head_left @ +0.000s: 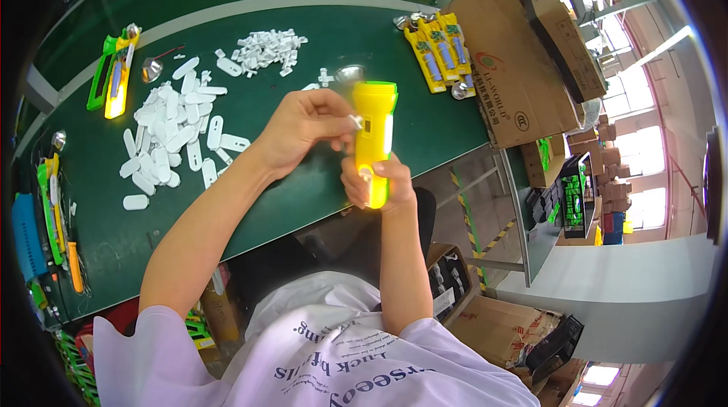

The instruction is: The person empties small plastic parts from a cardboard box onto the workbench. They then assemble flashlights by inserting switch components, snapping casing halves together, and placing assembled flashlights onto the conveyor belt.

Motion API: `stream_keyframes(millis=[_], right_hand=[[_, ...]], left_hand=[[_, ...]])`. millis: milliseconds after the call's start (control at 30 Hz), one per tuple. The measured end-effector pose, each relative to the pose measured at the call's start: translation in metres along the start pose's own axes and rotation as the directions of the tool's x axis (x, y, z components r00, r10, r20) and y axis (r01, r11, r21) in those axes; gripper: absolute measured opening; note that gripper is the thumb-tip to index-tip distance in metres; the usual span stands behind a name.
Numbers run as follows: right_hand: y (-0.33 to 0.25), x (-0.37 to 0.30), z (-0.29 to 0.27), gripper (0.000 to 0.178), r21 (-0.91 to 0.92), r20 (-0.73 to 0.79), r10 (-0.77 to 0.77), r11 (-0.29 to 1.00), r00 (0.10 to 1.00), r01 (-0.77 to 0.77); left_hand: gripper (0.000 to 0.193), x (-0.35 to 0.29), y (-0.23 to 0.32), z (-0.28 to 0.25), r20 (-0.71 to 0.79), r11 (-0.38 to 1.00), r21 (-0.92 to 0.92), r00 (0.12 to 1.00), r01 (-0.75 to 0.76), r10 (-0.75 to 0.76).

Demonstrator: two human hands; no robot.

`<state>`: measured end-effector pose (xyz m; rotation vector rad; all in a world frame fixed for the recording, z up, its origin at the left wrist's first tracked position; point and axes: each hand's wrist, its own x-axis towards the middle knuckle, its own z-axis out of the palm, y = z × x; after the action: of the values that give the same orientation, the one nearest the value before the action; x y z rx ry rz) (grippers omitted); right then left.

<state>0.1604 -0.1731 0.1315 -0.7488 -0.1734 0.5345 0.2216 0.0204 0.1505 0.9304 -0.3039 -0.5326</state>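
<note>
My right hand [396, 183] is closed round the lower part of a yellow flashlight body [373, 126], which stands nearly upright over the table's front edge. A rectangular opening shows in its side. With thumb and fingertips my left hand [307, 130] pinches a small white plastic piece [356, 122] right beside that opening; whether it touches the body I cannot tell. Behind the flashlight's head lies a silvery reflector cup [349, 73]. Left of my left hand, a heap of white oval plastic plates [171, 126] is spread on the green table [262, 210]. Farther back sits a pile of small white pieces [269, 50].
Several yellow flashlight halves with wiring [440, 50] lie at the back right, against a big cardboard box [497, 66]. More opened yellow and green flashlights [114, 73] lie on the left. An orange-handled tool [75, 267] and a blue bin [29, 236] are at the far left.
</note>
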Motion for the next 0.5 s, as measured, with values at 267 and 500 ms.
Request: stream_keyframes(millis=[267, 500], right_hand=[[-0.002, 0.002, -0.012, 0.051, 0.082, 0.190, 0.043, 0.995, 0.981, -0.059], [-0.001, 0.004, -0.010, 0.048, 0.071, 0.093, 0.037, 0.997, 0.995, -0.044]], left_hand=[[0.007, 0.001, -0.009, 0.016, -0.008, 0.976, 0.156, 0.988, -0.152, 0.155], [0.009, -0.001, -0.017, 0.020, 0.015, 0.689, 0.615, 0.880, -0.383, 0.475]])
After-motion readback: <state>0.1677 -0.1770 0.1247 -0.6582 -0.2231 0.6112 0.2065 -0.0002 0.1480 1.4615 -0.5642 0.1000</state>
